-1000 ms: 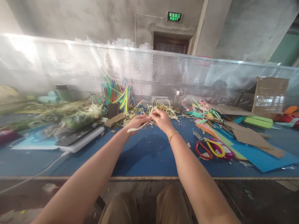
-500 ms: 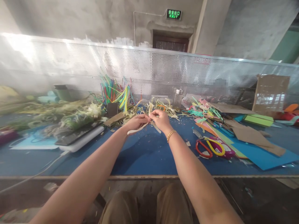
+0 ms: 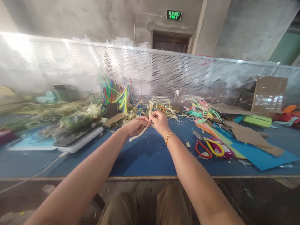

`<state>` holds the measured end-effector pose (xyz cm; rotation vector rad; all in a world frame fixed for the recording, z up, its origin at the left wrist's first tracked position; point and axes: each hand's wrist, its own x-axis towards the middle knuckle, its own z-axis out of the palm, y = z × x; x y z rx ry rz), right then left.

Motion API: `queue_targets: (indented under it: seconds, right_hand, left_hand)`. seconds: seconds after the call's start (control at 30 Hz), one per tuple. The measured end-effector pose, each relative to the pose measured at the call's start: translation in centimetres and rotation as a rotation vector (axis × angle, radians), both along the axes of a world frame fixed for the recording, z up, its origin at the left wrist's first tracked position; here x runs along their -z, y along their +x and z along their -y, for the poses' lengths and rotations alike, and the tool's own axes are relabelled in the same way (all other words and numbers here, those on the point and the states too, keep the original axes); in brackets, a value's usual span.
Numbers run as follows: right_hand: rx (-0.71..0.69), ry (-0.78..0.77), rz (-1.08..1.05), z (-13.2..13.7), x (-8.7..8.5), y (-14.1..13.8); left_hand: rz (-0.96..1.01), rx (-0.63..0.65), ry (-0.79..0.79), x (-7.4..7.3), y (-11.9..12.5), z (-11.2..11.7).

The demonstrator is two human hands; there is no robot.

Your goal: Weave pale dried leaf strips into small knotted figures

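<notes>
Dangling lower now over the blue tabletop point(image 3: 145, 156) before the perforated screen point(image 3: 150, 72), a pale strip point(image 3: 138, 134) is pinched between my left hand point(image 3: 136, 124) and right hand point(image 3: 160, 121).

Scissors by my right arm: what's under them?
The scissors lie with their yellow handle over a pink object; red handle and blades rest on the blue table. How much of the pink object runs beneath is hidden, so what it is cannot be told.
</notes>
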<state>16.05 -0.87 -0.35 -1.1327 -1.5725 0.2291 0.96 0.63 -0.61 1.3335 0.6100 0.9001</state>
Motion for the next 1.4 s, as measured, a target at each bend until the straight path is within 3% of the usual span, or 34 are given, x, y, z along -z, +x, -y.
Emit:
queue_targets:
  seconds: [0.23, 0.5, 0.73, 0.93, 1.13, 1.4]
  right_hand:
    - [0.007, 0.007, 0.01, -0.3, 0.3, 0.0]
    - [-0.127, -0.045, -0.084, -0.3, -0.3, 0.9]
    - [-0.15, -0.05, -0.075, -0.3, -0.4, 0.9]
    - [-0.09, -0.113, 0.124, -0.2, -0.5, 1.4]
    - [-0.14, -0.166, 0.198, 0.0, -0.6, 1.5]
    - [-0.003, -0.048, 0.411, 0.8, -1.3, 1.6]
  left_hand:
    - [-0.036, -0.01, 0.022, -0.2, -0.2, 0.2]
    - [0.067, -0.002, -0.09, 0.0, 0.1, -0.4]
    - [0.043, 0.007, 0.017, -0.1, 0.0, -0.3]
    - [0.115, -0.065, 0.039, -0.1, -0.4, -0.7]
    - [0.079, -0.056, 0.096, -0.3, -0.8, -0.9]
    - [0.046, -0.11, 0.091, 0.0, -0.8, -1.2]
